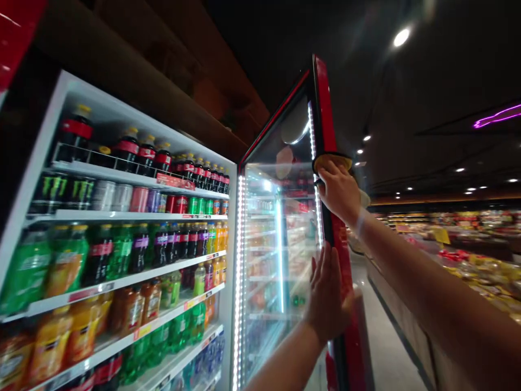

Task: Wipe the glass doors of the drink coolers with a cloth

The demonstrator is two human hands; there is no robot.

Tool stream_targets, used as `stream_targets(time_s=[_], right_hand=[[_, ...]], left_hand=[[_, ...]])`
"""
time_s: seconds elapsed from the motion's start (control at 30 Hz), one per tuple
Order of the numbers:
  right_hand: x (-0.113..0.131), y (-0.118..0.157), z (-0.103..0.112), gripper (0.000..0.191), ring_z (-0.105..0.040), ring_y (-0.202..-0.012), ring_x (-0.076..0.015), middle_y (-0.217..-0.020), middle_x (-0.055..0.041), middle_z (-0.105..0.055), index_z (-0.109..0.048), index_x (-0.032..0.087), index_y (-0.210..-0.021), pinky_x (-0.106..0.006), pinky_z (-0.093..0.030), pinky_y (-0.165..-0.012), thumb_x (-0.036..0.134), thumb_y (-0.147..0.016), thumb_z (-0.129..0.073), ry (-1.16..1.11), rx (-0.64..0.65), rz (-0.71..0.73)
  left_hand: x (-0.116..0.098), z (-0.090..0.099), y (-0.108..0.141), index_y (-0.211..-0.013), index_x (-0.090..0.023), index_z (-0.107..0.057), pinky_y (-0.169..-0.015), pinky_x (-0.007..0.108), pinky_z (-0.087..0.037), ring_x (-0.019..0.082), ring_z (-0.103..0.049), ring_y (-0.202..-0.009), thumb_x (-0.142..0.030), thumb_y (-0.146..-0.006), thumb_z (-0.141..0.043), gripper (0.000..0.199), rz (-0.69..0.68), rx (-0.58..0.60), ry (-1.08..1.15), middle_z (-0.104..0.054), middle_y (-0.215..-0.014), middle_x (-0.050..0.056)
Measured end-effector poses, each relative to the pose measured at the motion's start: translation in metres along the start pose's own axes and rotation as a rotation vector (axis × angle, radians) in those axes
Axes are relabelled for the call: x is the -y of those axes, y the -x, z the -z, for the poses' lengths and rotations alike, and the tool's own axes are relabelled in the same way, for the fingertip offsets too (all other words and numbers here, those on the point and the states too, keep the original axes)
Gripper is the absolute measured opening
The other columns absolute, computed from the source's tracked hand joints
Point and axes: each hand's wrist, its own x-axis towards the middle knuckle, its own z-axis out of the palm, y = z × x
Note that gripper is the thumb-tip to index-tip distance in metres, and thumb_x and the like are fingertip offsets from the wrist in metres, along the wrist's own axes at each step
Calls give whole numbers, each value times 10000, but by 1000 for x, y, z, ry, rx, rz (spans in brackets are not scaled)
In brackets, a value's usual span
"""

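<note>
A tall drinks cooler stands with its glass door [268, 239] swung open; the door has a red and black frame [325, 108]. My left hand [328, 290] lies against the door's frame at mid height, fingers extended upward, thumb toward the outer edge. Higher up, my right hand [337, 187] presses a flat yellowish pad [332, 162] with a dark rim against the same frame edge. Its fingers rest on the pad. Something pale shows behind the right wrist.
Cooler shelves [134, 216] on the left carry bottles and cans. Light strips [240, 282] line the doorway and door. On the right are an aisle floor [388, 331] and a display of packaged goods [480, 271]. Ceiling lamps [401, 37] hang overhead.
</note>
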Motion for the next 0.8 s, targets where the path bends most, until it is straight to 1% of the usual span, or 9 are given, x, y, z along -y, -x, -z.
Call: stream_targets(time_s=[0.07,0.13,0.23,0.33,0.43,0.53,0.6,0.7,0.8], right_hand=[[-19,3,-6,457,-511,-1336,-375,-1517,-138,-522,-643,167,-1294,-563,-473,-1050,178,-848,-544,1,-7,-15],[-36,6,-11,476,-506,-1348,-372,-1519,-146,-517,-637,161,-1312,-562,-460,-1073,186,-845,-552,4,-10,-37],[-55,14,-19,487,-527,-1339,-356,-1502,-159,-534,-626,154,-1340,-554,-452,-1092,202,-861,-551,-5,-47,-67],[-73,24,-29,490,-551,-1325,-326,-1480,-152,-560,-616,162,-1361,-528,-452,-1109,200,-879,-540,-1,-108,-67],[-91,30,-39,487,-555,-1324,-317,-1477,-145,-565,-615,173,-1369,-525,-446,-1122,196,-889,-536,36,-139,-57],[-108,32,-47,492,-549,-1332,-310,-1490,-133,-557,-609,186,-1382,-518,-446,-1128,188,-896,-532,73,-145,-48],[-119,34,-50,492,-543,-1340,-307,-1494,-130,-555,-607,184,-1386,-510,-450,-1130,178,-902,-523,102,-138,-41],[-134,38,-53,477,-553,-1330,-308,-1484,-126,-567,-620,178,-1374,-502,-466,-1123,168,-910,-510,162,-131,-45],[-150,44,-59,466,-573,-1307,-305,-1479,-104,-574,-631,201,-1361,-492,-495,-1098,166,-912,-509,223,-117,-52]], left_hand=[[12,-5,6,-1592,-281,213,-1258,642,-200,307,-45,-1569,-196,-867,-604,1096,-33,46,10,18,-1708,86],[26,-10,11,-1597,-292,193,-1252,649,-206,303,-49,-1570,-180,-856,-603,1094,-41,72,7,-7,-1709,80],[49,-21,13,-1604,-315,165,-1243,659,-213,301,-67,-1571,-190,-883,-581,1045,-28,60,-8,-64,-1710,79],[70,-31,2,-1608,-321,149,-1239,658,-222,306,-85,-1569,-204,-907,-563,1006,-48,21,-22,-111,-1708,90],[89,-41,-20,-1610,-316,141,-1235,660,-224,313,-90,-1569,-202,-911,-563,999,-132,1,-51,-145,-1703,98],[106,-52,-50,-1614,-294,133,-1244,643,-206,317,-107,-1567,-201,-920,-564,988,-232,-17,-98,-159,-1698,114],[117,-60,-71,-1614,-271,139,-1246,630,-210,317,-115,-1565,-200,-929,-559,980,-275,-52,-140,-162,-1693,131],[134,-76,-99,-1614,-246,139,-1248,613,-230,304,-126,-1564,-186,-941,-540,958,-302,-127,-213,-186,-1685,140],[150,-91,-123,-1620,-235,112,-1255,590,-244,284,-130,-1564,-164,-952,-505,912,-285,-213,-276,-203,-1682,135]])
